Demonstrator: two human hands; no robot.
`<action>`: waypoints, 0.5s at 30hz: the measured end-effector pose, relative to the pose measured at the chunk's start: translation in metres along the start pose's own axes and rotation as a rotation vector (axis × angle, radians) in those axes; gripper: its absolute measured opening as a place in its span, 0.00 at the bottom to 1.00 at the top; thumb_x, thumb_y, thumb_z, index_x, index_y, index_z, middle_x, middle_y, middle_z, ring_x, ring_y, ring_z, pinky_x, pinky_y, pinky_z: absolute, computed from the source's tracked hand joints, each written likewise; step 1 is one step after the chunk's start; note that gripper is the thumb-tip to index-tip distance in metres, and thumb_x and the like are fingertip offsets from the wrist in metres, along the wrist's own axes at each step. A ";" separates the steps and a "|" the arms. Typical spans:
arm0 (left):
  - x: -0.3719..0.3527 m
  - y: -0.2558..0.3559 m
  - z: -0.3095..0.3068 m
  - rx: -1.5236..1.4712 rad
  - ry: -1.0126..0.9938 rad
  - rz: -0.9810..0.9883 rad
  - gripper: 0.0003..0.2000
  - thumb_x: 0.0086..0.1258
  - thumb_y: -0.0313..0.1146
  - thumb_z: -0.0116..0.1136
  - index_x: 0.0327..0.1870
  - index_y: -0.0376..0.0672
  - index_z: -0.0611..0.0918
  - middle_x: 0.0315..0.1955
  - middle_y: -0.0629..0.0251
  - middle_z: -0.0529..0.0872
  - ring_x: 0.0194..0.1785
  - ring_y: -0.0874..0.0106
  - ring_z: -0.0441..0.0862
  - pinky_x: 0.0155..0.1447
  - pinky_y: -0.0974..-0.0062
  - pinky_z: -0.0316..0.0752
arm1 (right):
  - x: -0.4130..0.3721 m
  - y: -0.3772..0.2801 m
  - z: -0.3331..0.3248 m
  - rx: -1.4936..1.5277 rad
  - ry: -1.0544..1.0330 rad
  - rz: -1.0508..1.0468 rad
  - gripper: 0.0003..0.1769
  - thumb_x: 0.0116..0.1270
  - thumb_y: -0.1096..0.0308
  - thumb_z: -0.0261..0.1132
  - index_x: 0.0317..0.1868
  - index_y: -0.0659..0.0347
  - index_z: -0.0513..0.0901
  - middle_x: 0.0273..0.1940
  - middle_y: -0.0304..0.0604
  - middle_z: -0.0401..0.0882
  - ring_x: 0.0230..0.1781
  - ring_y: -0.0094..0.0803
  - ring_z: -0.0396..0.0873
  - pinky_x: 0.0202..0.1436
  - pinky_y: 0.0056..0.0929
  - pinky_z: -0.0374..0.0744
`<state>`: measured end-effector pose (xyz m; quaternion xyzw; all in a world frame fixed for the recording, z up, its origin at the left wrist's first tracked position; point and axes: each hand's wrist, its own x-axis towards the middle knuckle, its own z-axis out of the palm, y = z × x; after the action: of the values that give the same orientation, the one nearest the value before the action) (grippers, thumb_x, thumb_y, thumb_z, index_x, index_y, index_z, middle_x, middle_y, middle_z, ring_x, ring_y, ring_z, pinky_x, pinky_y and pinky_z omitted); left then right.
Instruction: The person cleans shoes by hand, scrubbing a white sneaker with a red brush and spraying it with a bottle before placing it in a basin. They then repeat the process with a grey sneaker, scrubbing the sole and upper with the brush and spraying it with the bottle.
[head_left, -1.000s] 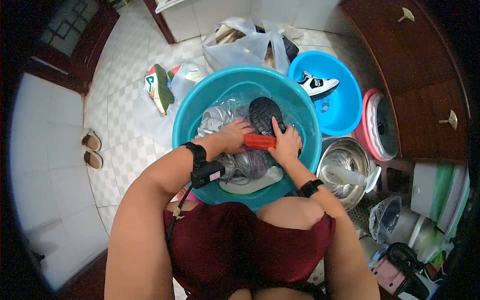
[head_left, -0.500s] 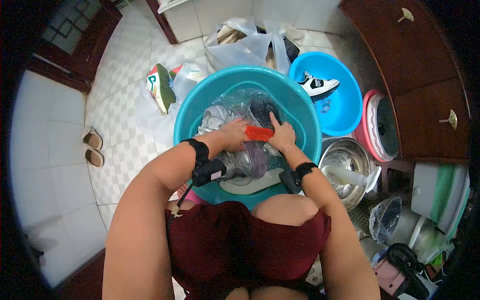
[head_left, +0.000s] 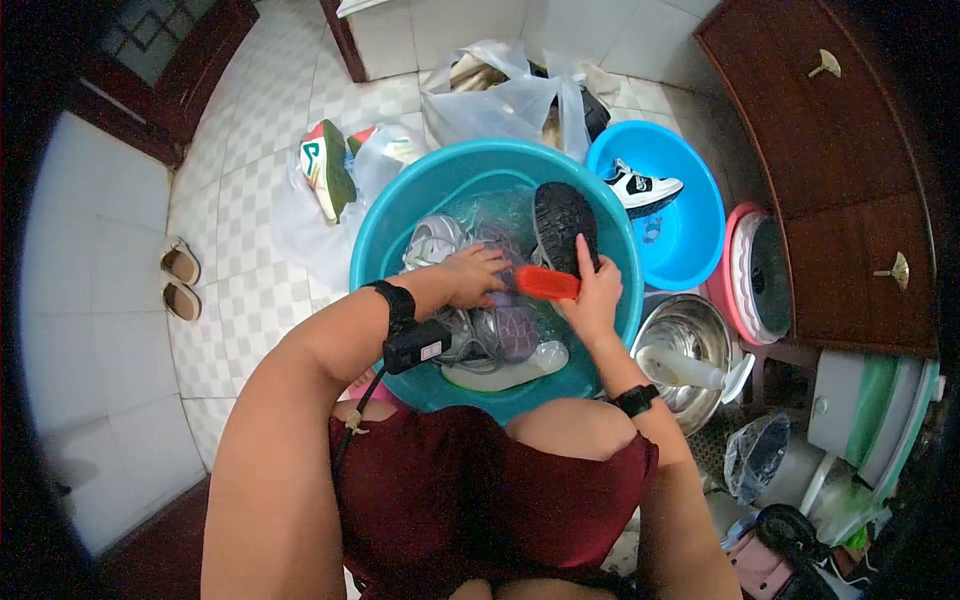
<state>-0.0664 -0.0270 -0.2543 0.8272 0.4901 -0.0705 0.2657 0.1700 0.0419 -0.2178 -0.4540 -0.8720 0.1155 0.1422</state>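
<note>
A large teal basin (head_left: 385, 235) of water stands on the floor in front of me with several grey and purple shoes (head_left: 500, 325) soaking in it. My right hand (head_left: 598, 295) grips a black-soled shoe (head_left: 563, 222), holding it sole-up above the water at the basin's far right. Just left of it, my left hand (head_left: 475, 275) holds an orange-red brush (head_left: 547, 283) that lies across the lower end of the sole. A white insole (head_left: 505, 368) floats near the basin's front edge.
A blue basin (head_left: 690, 240) with a white-and-black sneaker (head_left: 645, 185) stands at the right. A steel pot (head_left: 690, 325), a pink-rimmed lid (head_left: 745, 265) and a wooden cabinet (head_left: 850, 150) are further right. Behind are plastic bags (head_left: 500, 95); a colourful shoe (head_left: 325, 170) and sandals (head_left: 180, 280) are on the tiles at left.
Half a second ago the black-soled shoe was pushed down in the water; now my right hand has lifted it up and to the right. The brush moved right with it.
</note>
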 end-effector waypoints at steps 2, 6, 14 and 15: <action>0.000 -0.001 0.004 -0.016 0.026 -0.004 0.28 0.62 0.48 0.58 0.65 0.58 0.71 0.71 0.59 0.57 0.74 0.58 0.49 0.75 0.55 0.43 | 0.001 -0.013 0.008 -0.147 -0.040 0.013 0.52 0.44 0.61 0.74 0.71 0.37 0.58 0.55 0.60 0.65 0.54 0.54 0.66 0.57 0.50 0.65; -0.002 -0.004 0.008 0.032 0.046 -0.015 0.32 0.59 0.49 0.61 0.67 0.59 0.67 0.71 0.60 0.56 0.74 0.58 0.49 0.75 0.56 0.45 | 0.000 -0.018 0.040 -0.317 -0.099 0.023 0.55 0.41 0.58 0.76 0.71 0.36 0.57 0.59 0.57 0.63 0.56 0.51 0.66 0.56 0.49 0.66; -0.007 0.005 0.000 0.210 -0.091 -0.018 0.33 0.60 0.48 0.60 0.69 0.62 0.65 0.73 0.63 0.51 0.75 0.60 0.45 0.75 0.57 0.44 | 0.000 -0.003 0.062 -0.234 -0.329 0.099 0.61 0.44 0.56 0.76 0.74 0.32 0.44 0.64 0.59 0.57 0.60 0.53 0.64 0.57 0.51 0.66; -0.007 0.006 -0.002 0.194 -0.102 -0.024 0.33 0.60 0.48 0.60 0.69 0.62 0.65 0.73 0.63 0.51 0.75 0.60 0.45 0.75 0.57 0.44 | 0.000 -0.001 0.066 -0.225 -0.339 0.103 0.62 0.44 0.57 0.76 0.74 0.32 0.43 0.64 0.59 0.57 0.60 0.53 0.64 0.57 0.51 0.66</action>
<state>-0.0652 -0.0338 -0.2479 0.8384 0.4767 -0.1630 0.2080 0.1460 0.0368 -0.2788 -0.4850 -0.8665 0.0992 -0.0639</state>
